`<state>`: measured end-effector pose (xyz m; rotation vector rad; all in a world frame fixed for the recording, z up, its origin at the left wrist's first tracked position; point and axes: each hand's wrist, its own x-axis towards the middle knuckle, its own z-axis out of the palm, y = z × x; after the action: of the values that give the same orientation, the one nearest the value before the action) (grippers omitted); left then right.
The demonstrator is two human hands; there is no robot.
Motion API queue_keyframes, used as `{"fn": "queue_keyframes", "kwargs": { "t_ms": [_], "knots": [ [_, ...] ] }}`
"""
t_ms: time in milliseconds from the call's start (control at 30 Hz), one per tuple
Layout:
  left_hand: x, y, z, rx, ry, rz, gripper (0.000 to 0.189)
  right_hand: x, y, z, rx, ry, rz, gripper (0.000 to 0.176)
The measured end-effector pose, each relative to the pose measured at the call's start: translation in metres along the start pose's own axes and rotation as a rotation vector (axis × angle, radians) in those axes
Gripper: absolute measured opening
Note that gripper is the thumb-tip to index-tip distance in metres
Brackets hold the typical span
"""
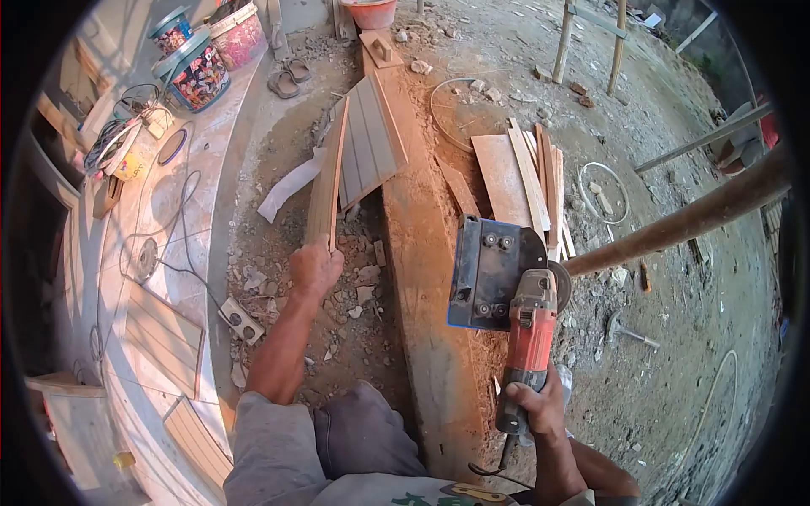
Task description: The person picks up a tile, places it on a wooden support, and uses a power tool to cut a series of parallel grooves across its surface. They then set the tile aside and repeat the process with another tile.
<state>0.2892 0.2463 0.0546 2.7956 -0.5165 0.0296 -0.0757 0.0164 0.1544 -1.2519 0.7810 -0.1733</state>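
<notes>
My left hand [316, 268] is closed round the near end of a long narrow strip of tile [326, 190], which points away from me. Behind that strip leans a grooved grey tile [367, 139] with a reddish edge, propped at the low wall [434, 337]. My right hand [540, 401] is wrapped round the body of a red and grey angle grinder [531, 337]. The grinder's head points away from me, and a black plate with a blue edge [485, 274] is mounted at its left side. Part of its disc [559, 282] shows at the right.
Tile offcuts [506, 173] lie right of the wall, with a hammer [633, 331] beyond. A wooden pole [675, 219] slants in from the right. At left stand paint buckets [196, 76], a power socket block [241, 320] and more tiles [164, 333]. Rubble covers the ground.
</notes>
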Motion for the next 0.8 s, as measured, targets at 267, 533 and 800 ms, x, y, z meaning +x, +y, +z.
{"fn": "queue_keyframes", "kwargs": {
  "t_ms": [267, 533, 800],
  "knots": [
    [-0.091, 0.069, -0.033, -0.016, -0.129, 0.005, 0.029, -0.039, -0.003, -0.013, 0.005, 0.018, -0.076, 0.063],
    [-0.152, 0.062, -0.018, -0.047, -0.140, 0.145, 0.029, -0.078, -0.017, -0.017, -0.048, -0.039, -0.183, 0.069],
    [-0.204, 0.069, 0.005, -0.092, -0.216, 0.351, 0.028, -0.073, -0.014, -0.004, 0.008, -0.065, -0.191, 0.070]
  ]
}}
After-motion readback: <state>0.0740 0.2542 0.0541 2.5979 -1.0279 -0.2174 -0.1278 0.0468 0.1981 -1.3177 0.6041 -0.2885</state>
